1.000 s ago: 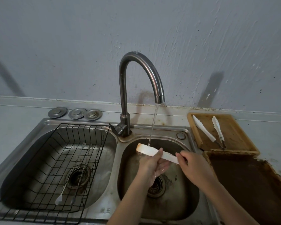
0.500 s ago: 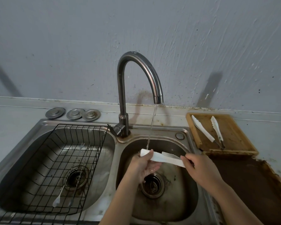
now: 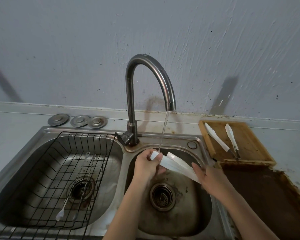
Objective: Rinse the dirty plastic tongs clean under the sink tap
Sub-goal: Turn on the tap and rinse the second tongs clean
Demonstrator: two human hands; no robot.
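White plastic tongs [image 3: 176,165] lie across the right sink basin [image 3: 201,213], their two arms spread apart at the left end. My left hand [image 3: 146,166] pinches the tip of one arm, right where the thin stream of water [image 3: 163,132] from the curved steel tap [image 3: 146,94] lands. My right hand [image 3: 210,177] holds the tongs' hinge end, lower and to the right. The drain strainer [image 3: 162,196] sits below both hands.
A black wire rack [image 3: 47,177] fills the left basin, with thin metal utensils [image 3: 76,187] lying in it. Three metal plugs [image 3: 77,120] rest behind that basin. Right of the sink, a wooden tray [image 3: 248,141] holds another pair of tongs [image 3: 222,140]; a stained brown board [image 3: 267,196] lies nearer.
The tongs' arms have spread apart, and my left hand has shifted from underneath them to pinching one arm's tip under the stream. My right hand stays at the other end.
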